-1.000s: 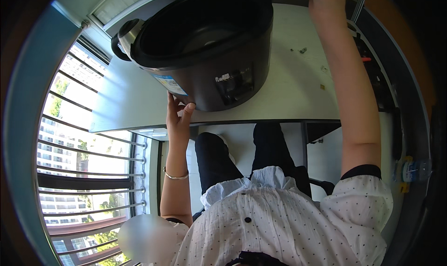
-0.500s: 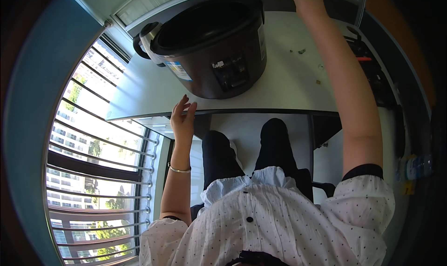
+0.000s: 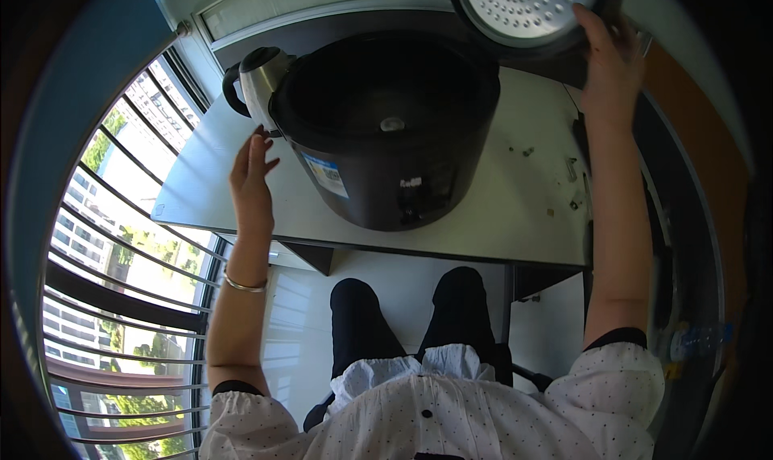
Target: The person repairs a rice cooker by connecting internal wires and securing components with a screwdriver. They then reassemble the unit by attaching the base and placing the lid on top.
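Note:
A big dark rice cooker [image 3: 322, 126] stands on the table with its top uncovered. A pale round spot shows at the bottom of its dark inside. At its upper right is the round lid [image 3: 523, 5], tilted so that its dimpled metal underside faces me. My right hand [image 3: 613, 61] grips the right edge of this lid, thumb on the metal face and the other fingers partly hidden behind. My left hand [image 3: 254, 188] hovers left of the cooker with its fingers apart, holding nothing. Just beyond its fingertips stands a silver electric kettle [image 3: 262, 82] with a black handle.
On the right of the pale table [image 3: 515, 194] lie small loose parts, among them a metal piece [image 3: 572, 169]. A barred window [image 3: 137, 299] runs along the left. A plastic bottle [image 3: 696, 341] lies low on the right. My knees [image 3: 358, 299] are below the table edge.
The lid's dimpled underside and my right hand on it have come into full view. My left hand has moved left and up toward the kettle. The whole view has shifted, showing more inside the cooker.

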